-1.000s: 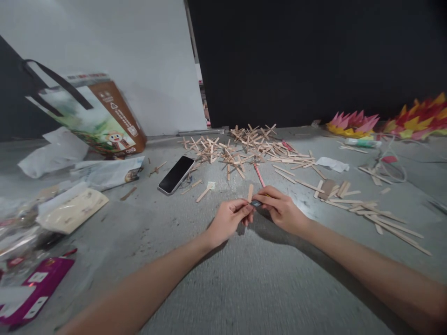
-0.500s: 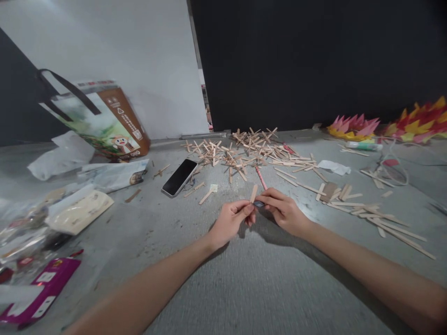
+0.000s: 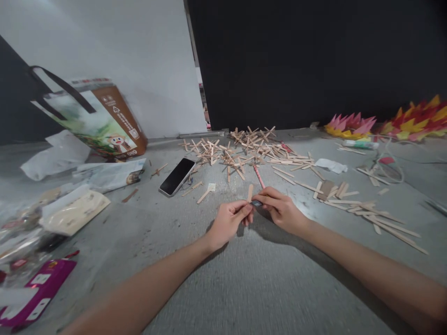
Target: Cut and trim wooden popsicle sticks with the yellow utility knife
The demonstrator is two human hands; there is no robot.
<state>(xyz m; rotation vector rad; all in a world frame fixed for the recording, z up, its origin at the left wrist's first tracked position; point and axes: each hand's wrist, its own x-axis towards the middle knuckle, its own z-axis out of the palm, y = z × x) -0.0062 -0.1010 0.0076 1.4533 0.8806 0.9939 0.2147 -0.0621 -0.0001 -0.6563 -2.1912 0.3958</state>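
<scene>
Head view: left hand (image 3: 228, 221) and right hand (image 3: 281, 209) meet low over the grey concrete floor (image 3: 244, 279), centre frame. The left fingers pinch a craft stick (image 3: 250, 192) at its lower end, and the stick stands nearly upright. The right fingers are closed on a small dark piece (image 3: 256, 203), which touches the stick's base; what it is cannot be told. A red striped pencil (image 3: 259, 175) pokes out beyond the right knuckles. Whether it is held or lying on the floor is unclear.

Containers: a shopping bag (image 3: 101, 118) with black handles is tipped over far left, contents hidden. Its brown side panel has symbols and small print, and there is a cartoon figure near the bottom; the text is too small to read. A magenta box (image 3: 38, 288) at lower left has white labels, unreadable, and its inside is not visible. Clear plastic packets (image 3: 70, 211) lie near it, contents blurred.

A phone (image 3: 177, 175) lies screen up, left of the hands. A pile of crossed sticks (image 3: 240, 149) is behind it, and loose sticks (image 3: 366, 209) lie to the right. Paper flowers (image 3: 351, 124) sit at the far right by the dark wall.
</scene>
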